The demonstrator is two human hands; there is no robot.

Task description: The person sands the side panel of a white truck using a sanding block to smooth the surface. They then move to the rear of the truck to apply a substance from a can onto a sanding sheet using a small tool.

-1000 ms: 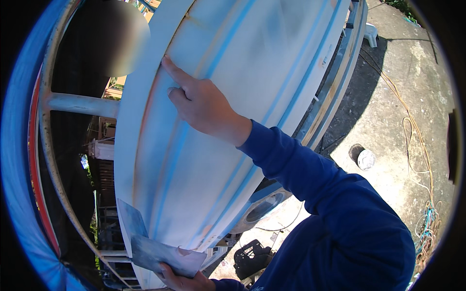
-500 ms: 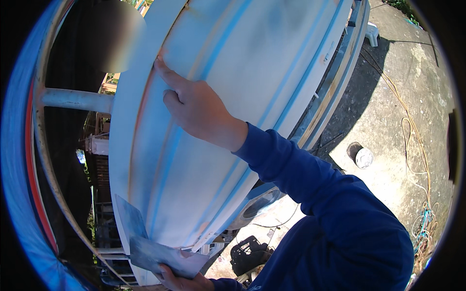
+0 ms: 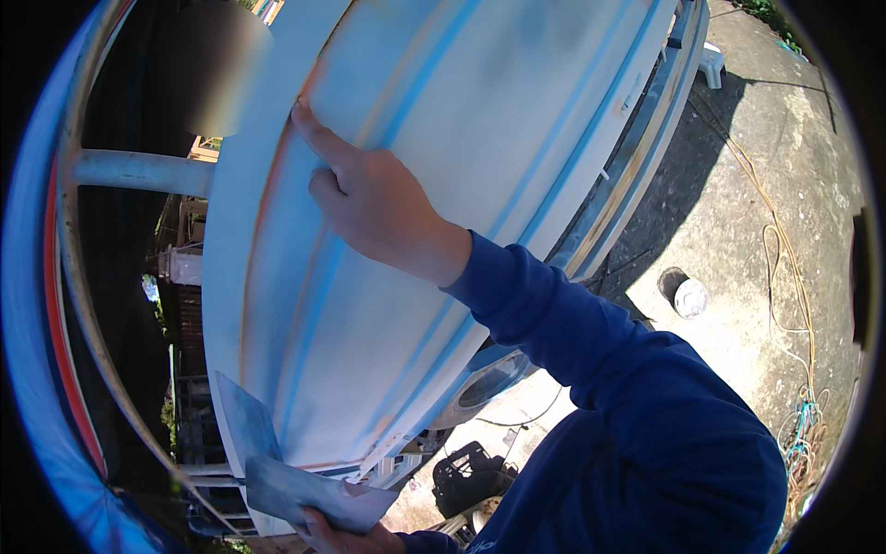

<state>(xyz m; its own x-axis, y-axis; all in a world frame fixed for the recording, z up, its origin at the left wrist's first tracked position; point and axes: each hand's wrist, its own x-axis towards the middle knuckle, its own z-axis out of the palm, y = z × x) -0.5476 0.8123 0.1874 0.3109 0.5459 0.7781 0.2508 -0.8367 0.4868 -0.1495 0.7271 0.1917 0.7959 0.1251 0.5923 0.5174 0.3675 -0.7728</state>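
Right hand [image 3: 378, 208] has been slid a bit along the seam [image 3: 263, 198], only index out, nothing held, so tracing's ongoing; below it, a sheet [image 3: 300, 489] is gripped by the left hand [image 3: 355, 538].

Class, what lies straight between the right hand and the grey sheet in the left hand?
In the head view, only the bare, blue-streaked panel lies between right hand and sheet.

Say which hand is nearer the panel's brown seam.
Right: the right hand has its fingertip at the seam; the left hand is farther down, holding a grey sheet.
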